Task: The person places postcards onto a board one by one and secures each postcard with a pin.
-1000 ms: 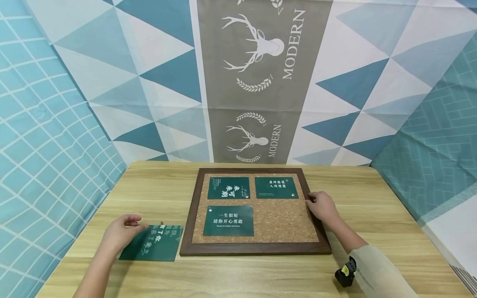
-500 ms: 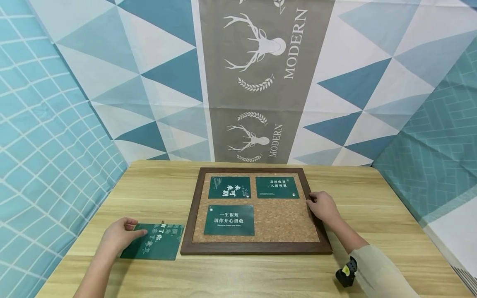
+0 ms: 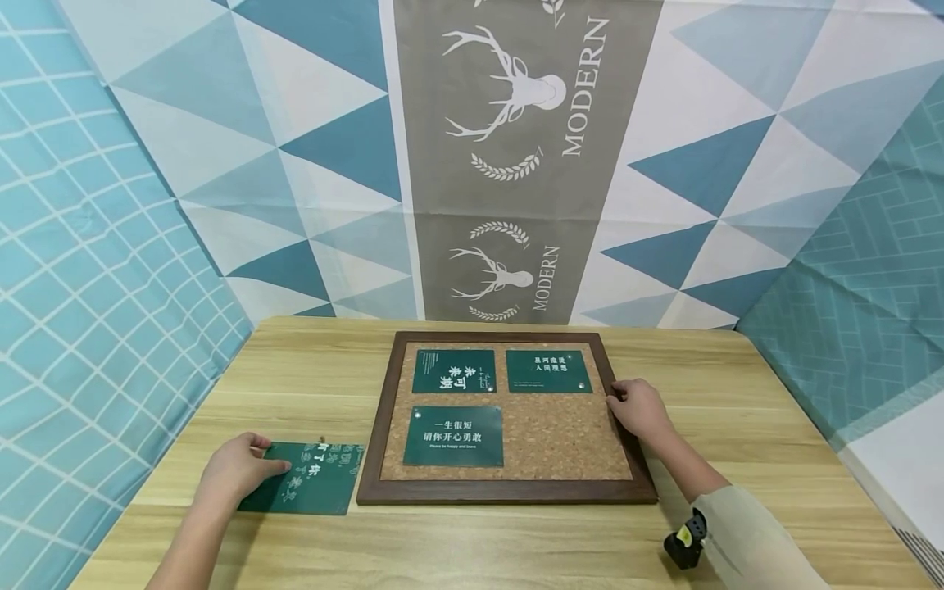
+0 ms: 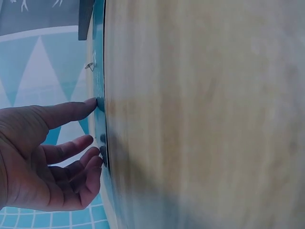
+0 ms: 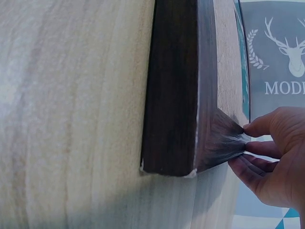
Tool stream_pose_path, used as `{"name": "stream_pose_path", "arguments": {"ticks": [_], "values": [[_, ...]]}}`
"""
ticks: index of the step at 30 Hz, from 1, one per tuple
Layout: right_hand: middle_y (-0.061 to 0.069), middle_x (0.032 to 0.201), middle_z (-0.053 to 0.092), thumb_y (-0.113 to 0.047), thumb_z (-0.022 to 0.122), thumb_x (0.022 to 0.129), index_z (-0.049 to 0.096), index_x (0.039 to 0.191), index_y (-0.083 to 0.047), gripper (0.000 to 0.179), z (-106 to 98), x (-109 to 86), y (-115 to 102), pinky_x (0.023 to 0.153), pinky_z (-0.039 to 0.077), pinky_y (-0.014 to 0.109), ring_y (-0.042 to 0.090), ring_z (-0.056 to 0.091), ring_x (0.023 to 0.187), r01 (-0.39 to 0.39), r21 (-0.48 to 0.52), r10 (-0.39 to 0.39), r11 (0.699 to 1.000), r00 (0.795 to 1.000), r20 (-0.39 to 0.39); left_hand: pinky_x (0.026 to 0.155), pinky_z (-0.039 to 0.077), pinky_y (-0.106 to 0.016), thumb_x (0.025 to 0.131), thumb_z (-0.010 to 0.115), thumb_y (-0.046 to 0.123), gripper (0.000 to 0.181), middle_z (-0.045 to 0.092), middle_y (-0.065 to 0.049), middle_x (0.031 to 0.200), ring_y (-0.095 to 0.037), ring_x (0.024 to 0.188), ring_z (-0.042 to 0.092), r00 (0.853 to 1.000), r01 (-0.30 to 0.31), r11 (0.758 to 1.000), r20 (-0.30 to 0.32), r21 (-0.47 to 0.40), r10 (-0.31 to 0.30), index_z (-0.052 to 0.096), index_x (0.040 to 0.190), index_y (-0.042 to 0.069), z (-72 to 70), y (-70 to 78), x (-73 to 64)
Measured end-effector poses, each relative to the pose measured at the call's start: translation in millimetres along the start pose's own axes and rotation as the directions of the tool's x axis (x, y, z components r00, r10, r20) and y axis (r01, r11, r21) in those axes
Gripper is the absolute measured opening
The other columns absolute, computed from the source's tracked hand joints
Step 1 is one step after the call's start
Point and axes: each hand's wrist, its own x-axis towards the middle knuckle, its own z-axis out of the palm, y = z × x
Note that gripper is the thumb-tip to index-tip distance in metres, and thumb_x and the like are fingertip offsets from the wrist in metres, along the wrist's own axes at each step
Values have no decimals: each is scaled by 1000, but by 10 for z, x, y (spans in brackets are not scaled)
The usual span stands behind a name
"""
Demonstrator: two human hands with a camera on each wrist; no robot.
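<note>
In the head view my left hand [image 3: 234,470] is at the left end of a green card [image 3: 313,478] with white lettering, lying on the table. Its thumb touches the card's face and the other fingers bend loosely at its edge, as the left wrist view shows. To the right lies a cork board [image 3: 566,438] in a dark wood frame. My right hand [image 3: 640,412] grips the frame's right rail, thumb [image 5: 257,128] on the inner side and fingers on the outer. The cork bears three green cards: upper left [image 3: 442,378], upper right [image 3: 527,375] and lower left [image 3: 453,451].
A small pin [image 4: 90,66] stands just behind the loose card. Silvery pins hold the cards on the cork; the cork's lower right quarter shows bare. A patterned cloth [image 3: 324,164] hangs behind the wooden table [image 3: 472,545]. A black device [image 3: 686,541] sits on the right wrist.
My left hand has shifted slightly toward me on the loose card, its thumb lower on the face. The right hand stays on the frame, and the cards have not visibly moved.
</note>
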Motion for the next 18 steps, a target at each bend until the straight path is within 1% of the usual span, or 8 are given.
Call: {"name": "stream_pose_path", "arguments": {"ticks": [5, 13, 18], "values": [[32, 119, 56, -10, 55, 92, 55, 121, 13, 37, 7, 7, 5, 79, 52, 48, 44, 57, 105, -12, 5, 12, 1000, 1000, 0, 80, 45, -52, 77, 73, 32, 64, 54, -35, 115, -49, 100, 52, 1000, 10, 1000, 4, 9, -10, 49, 115, -13, -7, 24, -4], [32, 117, 57, -9, 55, 92, 56, 120, 14, 36, 3, 15, 2, 77, 53, 47, 43, 59, 102, 3, 2, -3, 1000, 1000, -5, 86, 43, -56, 79, 72, 30, 66, 51, -38, 114, -52, 103, 48, 1000, -7, 1000, -2, 31, 7, 46, 118, -17, 10, 12, 2], [32, 117, 58, -9, 55, 92, 56, 120, 13, 36, 2, 5, -4, 76, 53, 47, 43, 59, 102, 0, 6, 0, 1000, 1000, -7, 91, 39, -59, 81, 70, 27, 69, 47, -40, 115, -54, 106, 44, 1000, 1, 1000, 20, 18, -1, 40, 121, -21, 22, -6, 29]]}}
